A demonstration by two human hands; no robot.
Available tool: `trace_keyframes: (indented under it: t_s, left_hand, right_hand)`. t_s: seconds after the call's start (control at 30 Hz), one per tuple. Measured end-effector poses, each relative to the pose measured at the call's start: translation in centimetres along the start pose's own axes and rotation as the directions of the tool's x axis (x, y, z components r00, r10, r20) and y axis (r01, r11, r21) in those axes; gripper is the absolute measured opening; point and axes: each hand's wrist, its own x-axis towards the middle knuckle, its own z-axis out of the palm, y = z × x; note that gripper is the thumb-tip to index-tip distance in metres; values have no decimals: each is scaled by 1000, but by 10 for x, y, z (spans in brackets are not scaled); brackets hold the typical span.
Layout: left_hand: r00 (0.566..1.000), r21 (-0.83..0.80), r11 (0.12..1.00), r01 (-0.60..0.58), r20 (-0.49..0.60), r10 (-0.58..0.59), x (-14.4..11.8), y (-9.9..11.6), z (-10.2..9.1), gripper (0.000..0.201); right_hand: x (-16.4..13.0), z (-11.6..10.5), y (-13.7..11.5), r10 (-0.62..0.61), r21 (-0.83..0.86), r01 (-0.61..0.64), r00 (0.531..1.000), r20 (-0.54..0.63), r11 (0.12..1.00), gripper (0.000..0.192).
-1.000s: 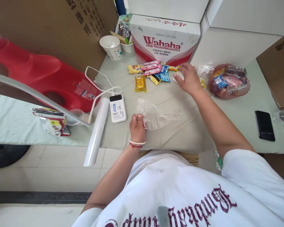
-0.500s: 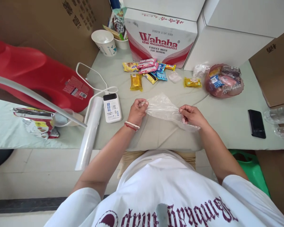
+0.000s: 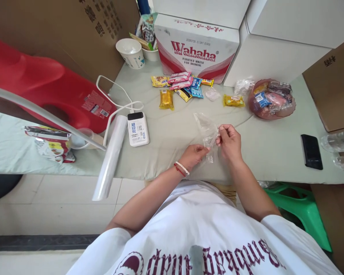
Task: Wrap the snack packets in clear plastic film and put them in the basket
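Observation:
Between my hands is a clear plastic bag [image 3: 205, 128], crumpled and see-through, held a little over the table's near side. My left hand [image 3: 192, 156] pinches its lower part, with a white and a red bracelet on the wrist. Up and to the right, my right hand [image 3: 229, 142] pinches the bag's edge with thumb and fingers. Beyond the bag lie a pile of small wrapped snacks [image 3: 180, 81], a yellow packet [image 3: 166, 99] and another yellow packet [image 3: 233, 101]. A crumpled clear wrapper [image 3: 212, 94] rests between them.
A pink glass bowl [image 3: 271, 112] of wrapped snacks stands at right, with a black phone [image 3: 311, 151] nearer. To the left are a white power bank [image 3: 138, 130] with a cable, a plastic film roll [image 3: 110, 160] and a red jug [image 3: 51, 88]. Behind stands a Wahaha box [image 3: 197, 49].
My hands have come closer together; the left moved right and toward me. The bag, stretched sideways before, is now gathered and hangs more upright between them.

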Motion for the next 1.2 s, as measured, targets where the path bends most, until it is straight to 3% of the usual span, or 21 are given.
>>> trace_keyframes:
  t_s: [0.1, 0.37, 0.47, 0.57, 0.7, 0.97, 1.1, 1.2]
  left_hand:
    - [998, -85, 996, 4, 68, 1, 1, -6, 3, 38]
    - [998, -184, 983, -18, -61, 7, 2, -4, -24, 31]
    - [999, -153, 988, -35, -35, 30, 0, -1, -15, 37]
    - [996, -63, 995, -78, 29, 80, 3, -3, 7, 44]
    - [987, -22, 993, -120, 107, 122, 13, -11, 26, 36]
    - [999, -98, 994, -44, 26, 46, 8, -12, 5, 30]
    - [994, -92, 996, -12, 106, 22, 4, -5, 20, 48]
    - [990, -52, 997, -65, 121, 71, 9, -7, 34, 49]
  right_hand:
    - [10, -1, -4, 122, 191, -116, 992, -17, 975, 44]
    - [40, -42, -5, 283, 277, -275, 959, 13, 920, 40]
    - [43, -46, 0, 317, 324, -308, 948, 25, 894, 39]
    - [40, -38, 6, 316, 376, -307, 948, 41, 874, 40]
    - [38, -30, 10, 311, 417, -298, 950, 36, 859, 42]
    - [54, -56, 6, 338, 436, -302, 941, -4, 848, 37]
    - [50, -40, 7, 347, 467, -308, 938, 2, 829, 34]
    - [42, -19, 9, 350, 485, -306, 937, -1, 819, 32]
